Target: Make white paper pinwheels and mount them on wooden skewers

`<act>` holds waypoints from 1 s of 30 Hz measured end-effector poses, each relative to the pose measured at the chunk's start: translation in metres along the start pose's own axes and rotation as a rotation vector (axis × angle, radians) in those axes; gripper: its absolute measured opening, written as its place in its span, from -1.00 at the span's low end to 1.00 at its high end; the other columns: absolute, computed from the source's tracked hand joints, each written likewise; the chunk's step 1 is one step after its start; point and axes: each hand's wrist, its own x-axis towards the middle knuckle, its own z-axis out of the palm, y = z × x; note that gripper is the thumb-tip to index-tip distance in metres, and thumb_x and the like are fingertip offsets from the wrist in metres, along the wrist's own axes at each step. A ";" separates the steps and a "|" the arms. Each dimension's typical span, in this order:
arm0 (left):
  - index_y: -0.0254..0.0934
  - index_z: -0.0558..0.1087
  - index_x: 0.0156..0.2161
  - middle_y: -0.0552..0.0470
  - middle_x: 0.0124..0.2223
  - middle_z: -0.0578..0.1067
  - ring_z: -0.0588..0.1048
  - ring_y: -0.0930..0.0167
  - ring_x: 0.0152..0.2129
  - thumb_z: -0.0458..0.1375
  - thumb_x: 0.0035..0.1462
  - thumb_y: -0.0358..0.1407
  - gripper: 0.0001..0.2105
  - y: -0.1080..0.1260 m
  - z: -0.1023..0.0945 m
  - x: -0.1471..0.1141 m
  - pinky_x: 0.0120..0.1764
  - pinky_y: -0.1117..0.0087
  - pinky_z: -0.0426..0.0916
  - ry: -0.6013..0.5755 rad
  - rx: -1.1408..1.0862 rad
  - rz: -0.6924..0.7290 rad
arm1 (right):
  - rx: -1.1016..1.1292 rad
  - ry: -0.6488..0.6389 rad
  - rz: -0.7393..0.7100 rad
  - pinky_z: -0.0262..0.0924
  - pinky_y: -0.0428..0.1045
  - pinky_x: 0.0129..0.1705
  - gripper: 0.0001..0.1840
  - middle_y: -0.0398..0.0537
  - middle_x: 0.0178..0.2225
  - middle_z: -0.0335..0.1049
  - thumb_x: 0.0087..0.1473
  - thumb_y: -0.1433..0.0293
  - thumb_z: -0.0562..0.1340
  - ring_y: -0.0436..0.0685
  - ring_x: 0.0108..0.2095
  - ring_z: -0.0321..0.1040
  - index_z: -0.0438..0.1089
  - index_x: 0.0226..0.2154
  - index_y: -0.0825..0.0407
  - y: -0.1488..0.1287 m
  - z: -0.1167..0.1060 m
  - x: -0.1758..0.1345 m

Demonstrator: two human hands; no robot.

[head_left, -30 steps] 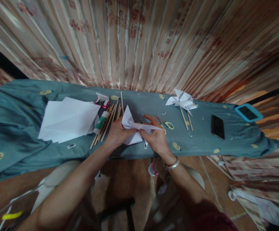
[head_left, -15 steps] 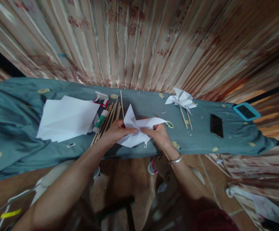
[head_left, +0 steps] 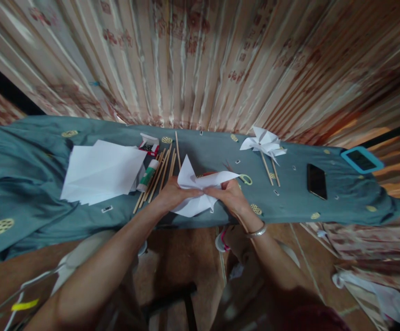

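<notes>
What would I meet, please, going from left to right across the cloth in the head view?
White paper stack, green-and-white tube, folded white paper, scissors, white pinwheels, black phone, blue-framed device.

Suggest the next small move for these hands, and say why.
Perhaps press both thumbs down gently at the middle of the folded white paper: the left hand and right hand grip it from either side, thumbs close together there, while its points flare outward.
</notes>
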 end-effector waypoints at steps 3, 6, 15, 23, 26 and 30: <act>-0.29 0.51 -0.49 0.01 -0.49 0.57 0.54 0.26 -0.46 0.41 -0.43 -0.40 -0.75 -0.001 -0.001 -0.001 -0.37 0.29 0.45 0.002 -0.024 -0.005 | 0.013 -0.022 0.011 0.35 0.02 -0.28 -0.52 -0.11 -0.40 0.56 -0.40 0.27 0.48 0.14 -0.39 0.48 0.51 -0.30 0.06 -0.001 0.000 -0.001; -0.28 0.53 -0.45 0.00 -0.45 0.58 0.55 0.26 -0.46 0.42 -0.42 -0.39 -0.72 -0.003 -0.003 -0.001 -0.37 0.29 0.45 -0.009 -0.036 0.004 | 0.042 -0.034 0.034 0.35 0.01 -0.28 -0.51 -0.13 -0.41 0.56 -0.41 0.29 0.49 0.11 -0.41 0.48 0.51 -0.30 0.06 -0.002 0.001 -0.001; -0.32 0.52 -0.48 0.00 -0.50 0.57 0.50 0.34 -0.58 0.42 -0.44 -0.34 -0.72 0.004 -0.005 -0.005 -0.53 0.40 0.37 0.025 0.008 -0.055 | 0.075 -0.105 0.048 0.37 0.03 -0.27 -0.53 -0.13 -0.40 0.56 -0.41 0.25 0.50 0.12 -0.40 0.48 0.54 -0.32 0.03 -0.004 0.001 0.000; -0.33 0.53 -0.45 -0.04 -0.47 0.58 0.52 0.30 -0.55 0.41 -0.45 -0.35 -0.70 -0.001 -0.004 -0.003 -0.48 0.34 0.39 0.022 -0.017 -0.079 | 0.093 -0.150 0.035 0.37 0.01 -0.25 -0.53 -0.15 -0.39 0.56 -0.38 0.24 0.49 0.10 -0.39 0.48 0.53 -0.30 0.01 -0.003 0.001 0.000; -0.33 0.52 -0.45 -0.03 -0.48 0.58 0.53 0.28 -0.52 0.42 -0.48 -0.35 -0.68 -0.004 -0.002 -0.004 -0.46 0.32 0.41 0.072 -0.062 -0.059 | 0.087 -0.158 0.039 0.38 0.02 -0.28 -0.57 -0.15 -0.44 0.56 -0.35 0.22 0.49 0.10 -0.43 0.48 0.52 -0.34 0.01 -0.005 0.002 -0.001; -0.35 0.51 -0.45 0.00 -0.47 0.58 0.52 0.31 -0.51 0.44 -0.50 -0.33 -0.64 -0.001 -0.005 -0.002 -0.41 0.33 0.43 0.177 -0.127 -0.007 | 0.122 -0.134 -0.002 0.39 0.05 -0.19 -0.57 -0.15 -0.37 0.57 -0.34 0.18 0.48 0.10 -0.37 0.49 0.50 -0.33 -0.02 -0.008 0.001 0.000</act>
